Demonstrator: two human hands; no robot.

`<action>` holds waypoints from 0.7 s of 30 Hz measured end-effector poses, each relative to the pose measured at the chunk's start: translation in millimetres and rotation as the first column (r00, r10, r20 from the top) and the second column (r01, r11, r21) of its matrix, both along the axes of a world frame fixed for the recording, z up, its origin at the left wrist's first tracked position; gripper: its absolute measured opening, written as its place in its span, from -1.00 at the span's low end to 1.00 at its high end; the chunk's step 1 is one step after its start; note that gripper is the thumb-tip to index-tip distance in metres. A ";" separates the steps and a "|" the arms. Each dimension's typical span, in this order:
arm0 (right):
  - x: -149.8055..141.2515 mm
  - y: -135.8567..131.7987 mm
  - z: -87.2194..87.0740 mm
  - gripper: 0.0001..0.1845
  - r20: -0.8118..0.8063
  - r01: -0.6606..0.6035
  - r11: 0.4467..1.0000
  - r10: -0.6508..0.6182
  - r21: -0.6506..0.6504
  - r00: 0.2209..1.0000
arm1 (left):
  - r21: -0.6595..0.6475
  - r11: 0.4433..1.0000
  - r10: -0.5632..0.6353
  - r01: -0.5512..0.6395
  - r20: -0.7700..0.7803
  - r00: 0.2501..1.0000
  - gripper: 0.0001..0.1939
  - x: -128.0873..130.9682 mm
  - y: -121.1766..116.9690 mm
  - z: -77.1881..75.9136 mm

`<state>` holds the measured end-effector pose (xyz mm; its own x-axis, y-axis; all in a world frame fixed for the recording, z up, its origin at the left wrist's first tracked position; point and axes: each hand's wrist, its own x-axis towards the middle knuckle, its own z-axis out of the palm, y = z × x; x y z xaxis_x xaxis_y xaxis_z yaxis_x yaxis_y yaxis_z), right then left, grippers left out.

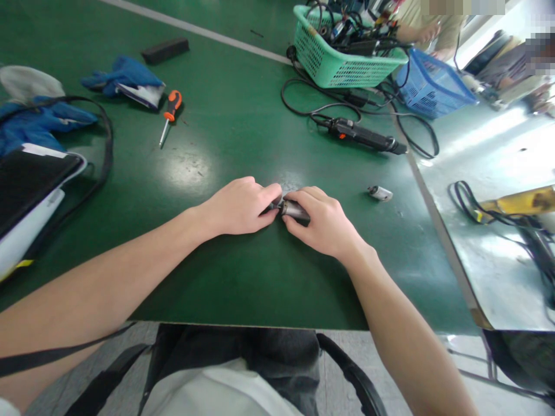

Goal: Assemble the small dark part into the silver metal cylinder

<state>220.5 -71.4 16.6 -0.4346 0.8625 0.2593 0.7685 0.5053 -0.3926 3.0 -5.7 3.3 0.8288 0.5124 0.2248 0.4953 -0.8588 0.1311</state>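
Observation:
Close to the table's front edge, my hands meet over a small silvery cylinder, which looks like a small electric motor [295,210]. My right hand [318,217] is closed round it, with the thumb below and the fingers above. Against its dark left end, my left hand [248,207] is closed in a pinch. A little dark material shows at those fingertips, too small to name. A similar loose metal cylinder [381,193] lies on the green table [234,271], to the right of my right hand.
An orange-black screwdriver [171,112], blue gloves [125,78] and a dark block [165,51] lie at the back left. A black corded power tool [364,136] lies back right, before a green basket [347,72] of parts and a blue basket [433,86]. Another person's hands [429,34] show behind.

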 end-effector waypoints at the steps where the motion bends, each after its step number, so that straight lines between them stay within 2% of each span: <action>1: 0.0 -0.1 0.1 -0.77 0.000 0.000 1.000 0.000 0.000 1.000 | 0.002 1.000 0.001 -0.001 -0.001 1.000 -0.81 0.0 -0.1 0.3; 21: -1.0 -0.7 2.6 -0.78 0.013 0.000 1.000 0.000 -0.002 1.000 | 0.028 1.000 -0.003 0.003 -0.002 1.000 -0.78 -0.6 0.1 -1.1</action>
